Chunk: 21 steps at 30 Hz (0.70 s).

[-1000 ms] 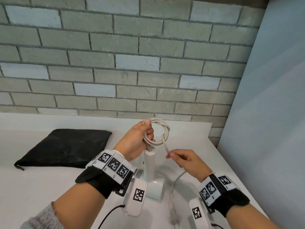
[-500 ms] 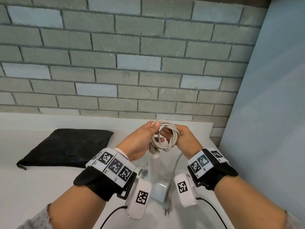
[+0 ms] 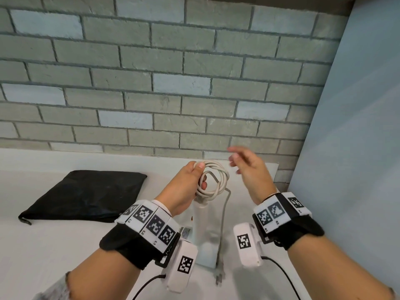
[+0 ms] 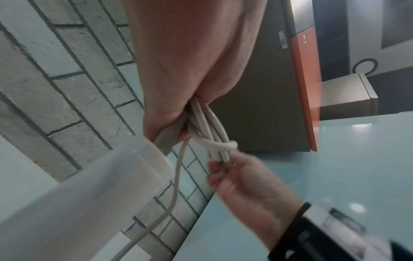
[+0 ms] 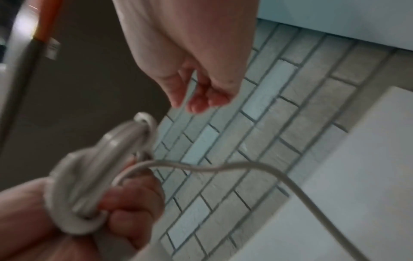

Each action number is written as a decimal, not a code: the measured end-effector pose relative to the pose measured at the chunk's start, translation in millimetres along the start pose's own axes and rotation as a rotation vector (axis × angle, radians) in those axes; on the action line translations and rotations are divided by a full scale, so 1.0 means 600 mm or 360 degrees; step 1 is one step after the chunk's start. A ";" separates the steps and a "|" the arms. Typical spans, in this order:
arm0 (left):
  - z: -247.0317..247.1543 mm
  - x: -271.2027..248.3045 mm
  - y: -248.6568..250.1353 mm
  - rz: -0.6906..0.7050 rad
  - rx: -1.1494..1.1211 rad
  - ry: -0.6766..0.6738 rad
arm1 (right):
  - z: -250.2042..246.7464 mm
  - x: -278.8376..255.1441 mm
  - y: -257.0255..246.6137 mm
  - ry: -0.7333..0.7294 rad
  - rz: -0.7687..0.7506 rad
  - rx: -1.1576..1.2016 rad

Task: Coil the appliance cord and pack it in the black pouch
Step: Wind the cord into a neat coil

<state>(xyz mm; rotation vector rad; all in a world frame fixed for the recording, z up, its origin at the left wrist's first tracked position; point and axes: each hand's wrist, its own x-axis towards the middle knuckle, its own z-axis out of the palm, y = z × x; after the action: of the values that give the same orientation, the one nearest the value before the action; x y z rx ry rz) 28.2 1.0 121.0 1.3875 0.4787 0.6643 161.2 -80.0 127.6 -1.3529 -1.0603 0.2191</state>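
Several loops of the white rubbery appliance cord (image 3: 213, 180) are sitting gripped in the left hand (image 3: 184, 187); the right hand (image 3: 249, 167) is hovering beside them, fingers loose, holding nothing.

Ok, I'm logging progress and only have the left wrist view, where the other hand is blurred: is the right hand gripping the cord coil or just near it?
Observer: Just near it. In the head view the right hand is open and apart from the cord coil, which the left hand grips alone.
Operator: Where does the hanging strand end?
Observer: At the plug, down at the white counter and not yet wound in.
Operator: And the pouch?
Observer: The black pouch lies flat on the counter, to the left of the left hand. I can't tell if it's open.
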 end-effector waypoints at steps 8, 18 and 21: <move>0.011 -0.003 -0.003 0.0218 0.0196 -0.0103 | 0.012 -0.021 -0.046 -0.0543 -0.0585 -0.1209; 0.014 -0.017 0.001 0.0432 0.0465 -0.0074 | 0.025 -0.024 -0.047 -0.0553 -0.1098 -0.1758; 0.017 -0.018 0.004 0.0483 0.0541 -0.0048 | 0.030 -0.031 -0.042 -0.0547 -0.0976 -0.1752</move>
<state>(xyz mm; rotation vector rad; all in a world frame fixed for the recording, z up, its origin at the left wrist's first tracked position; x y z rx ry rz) 26.7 -14.0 124.0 1.8118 0.3703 0.8325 127.5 -87.4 137.6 -1.8709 -1.9767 -0.7187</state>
